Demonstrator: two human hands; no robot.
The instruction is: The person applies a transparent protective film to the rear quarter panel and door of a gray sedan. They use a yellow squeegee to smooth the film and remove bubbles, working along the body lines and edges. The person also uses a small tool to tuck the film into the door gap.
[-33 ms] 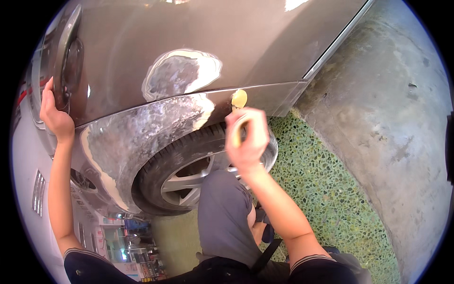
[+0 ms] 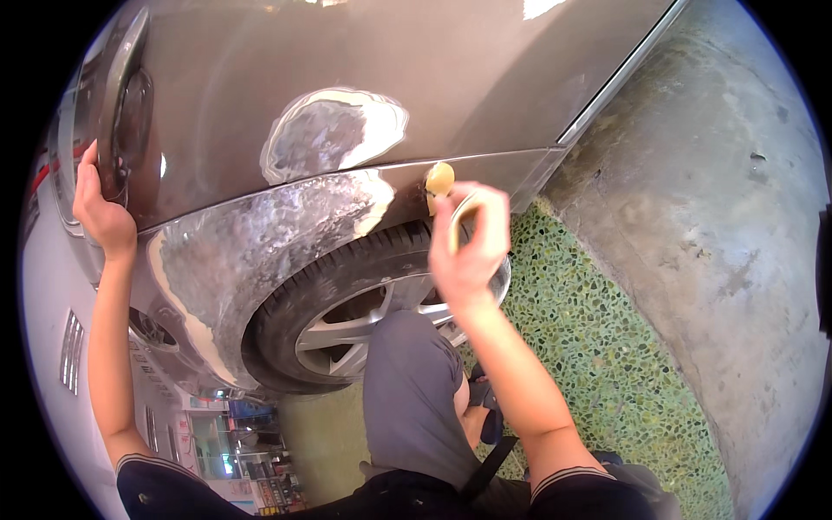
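Patch [image 2: 440, 178], yellow-tan and rounded at the top, lying at 11 o'clock from the right hand [image 2: 472, 247], just beside its fingertips, on the brown body panel [image 2: 516, 173]; its long axis runs roughly 12 to 6. The right hand, the nearer of the two, is blurred, its fingers bent around a curved yellow strip [image 2: 459, 218]; whether strip and patch join cannot be told. The left hand [image 2: 106, 224], well apart at 9 o'clock, has extended fingers at the lower end of the glossy door handle [image 2: 120, 91]; its grip is unclear. At 10 o'clock, a pale-rimmed oval [image 2: 316, 139] interrupts smooth paint; beneath it, a mottled grey area [image 2: 260, 230] arches above the ribbed rubber tyre [image 2: 290, 303] and spoked metal wheel [image 2: 341, 333]. At 4 o'clock, speckled green terrazzo [image 2: 572, 321].
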